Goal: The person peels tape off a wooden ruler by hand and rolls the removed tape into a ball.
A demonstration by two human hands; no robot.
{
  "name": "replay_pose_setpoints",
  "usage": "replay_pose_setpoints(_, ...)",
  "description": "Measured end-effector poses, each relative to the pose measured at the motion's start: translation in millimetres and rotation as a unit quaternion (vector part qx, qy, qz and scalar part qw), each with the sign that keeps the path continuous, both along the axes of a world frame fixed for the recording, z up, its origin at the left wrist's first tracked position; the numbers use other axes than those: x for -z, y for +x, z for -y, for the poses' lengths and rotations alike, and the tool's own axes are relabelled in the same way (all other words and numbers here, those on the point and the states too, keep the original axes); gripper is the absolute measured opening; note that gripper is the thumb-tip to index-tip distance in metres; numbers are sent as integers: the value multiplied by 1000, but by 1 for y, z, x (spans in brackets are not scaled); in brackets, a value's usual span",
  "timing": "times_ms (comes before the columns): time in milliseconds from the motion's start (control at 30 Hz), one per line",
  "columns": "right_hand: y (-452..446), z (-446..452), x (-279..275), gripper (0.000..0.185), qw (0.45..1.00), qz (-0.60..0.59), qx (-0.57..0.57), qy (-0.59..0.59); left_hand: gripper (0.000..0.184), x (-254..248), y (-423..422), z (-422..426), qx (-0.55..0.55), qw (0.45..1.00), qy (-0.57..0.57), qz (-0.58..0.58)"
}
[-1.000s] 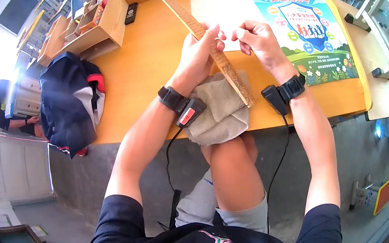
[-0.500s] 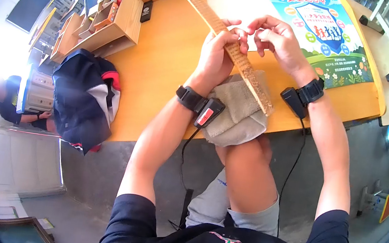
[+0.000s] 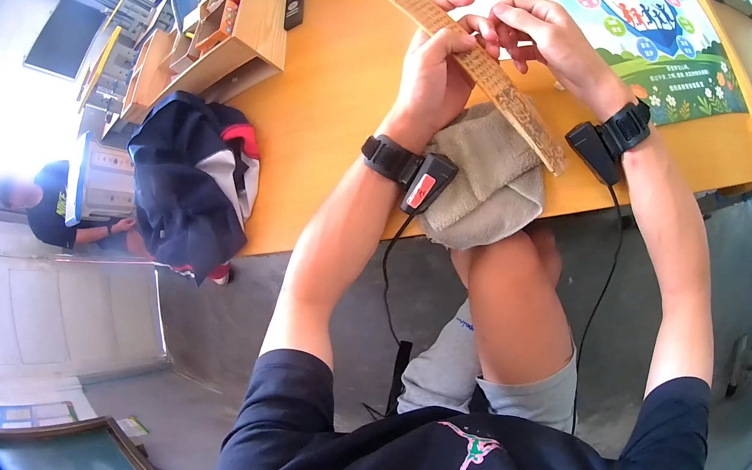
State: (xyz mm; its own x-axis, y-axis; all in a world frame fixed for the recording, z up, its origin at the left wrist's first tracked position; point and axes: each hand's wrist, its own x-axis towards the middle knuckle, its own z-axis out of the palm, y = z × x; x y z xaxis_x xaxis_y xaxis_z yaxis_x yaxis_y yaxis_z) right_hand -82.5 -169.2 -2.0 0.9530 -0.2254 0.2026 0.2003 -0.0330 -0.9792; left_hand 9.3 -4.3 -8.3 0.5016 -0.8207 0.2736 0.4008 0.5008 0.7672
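A long, narrow, slightly curved wooden-looking strip (image 3: 521,113) with a carved or printed pattern slants across the desk. My left hand (image 3: 439,74) is closed around its middle, thumb on the near face. My right hand (image 3: 559,50) is just right of the strip, its fingertips pinched together close to the left fingers. Whatever those fingertips hold, if anything, is too small to make out. Below the strip's lower end lies a folded grey towel (image 3: 485,188) at the desk's front edge, above my knee. Each wrist wears a black strap with a small device.
A colourful poster (image 3: 682,72) lies at the right of the desk (image 3: 325,120). To the left are a dark jacket (image 3: 180,177), a wooden desktop shelf (image 3: 256,27) and a black object (image 3: 294,9). Cables hang from both wrist devices. Another person (image 3: 60,202) sits at far left.
The view has shifted, so the desk and both hands appear higher and further right. My left hand keeps hold of the strip; the right fingers stay pinched close beside it.
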Motion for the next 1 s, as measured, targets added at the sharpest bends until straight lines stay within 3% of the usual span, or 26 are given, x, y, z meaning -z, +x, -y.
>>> replay_pose_setpoints(200,-3,-2,-8,26,995,0,-96,17,47,-3,-1,0,-36,999,-21,-5)
replay_pose_setpoints(367,-9,-11,-12,23,989,-16,-139,-57,52,-6,-2,-2,-66,998,-16,2)
replay_pose_setpoints(400,-8,-11,-12,22,984,-18,-149,-99,51,-8,-4,-2,-74,997,-10,10)
replay_pose_setpoints(600,-9,-5,-8,23,966,-11,-245,-83,36,-1,-1,1,-68,995,13,79)
replay_pose_setpoints(1000,-11,-9,-14,29,963,-12,-259,-74,35,1,10,0,-313,946,-26,-86)
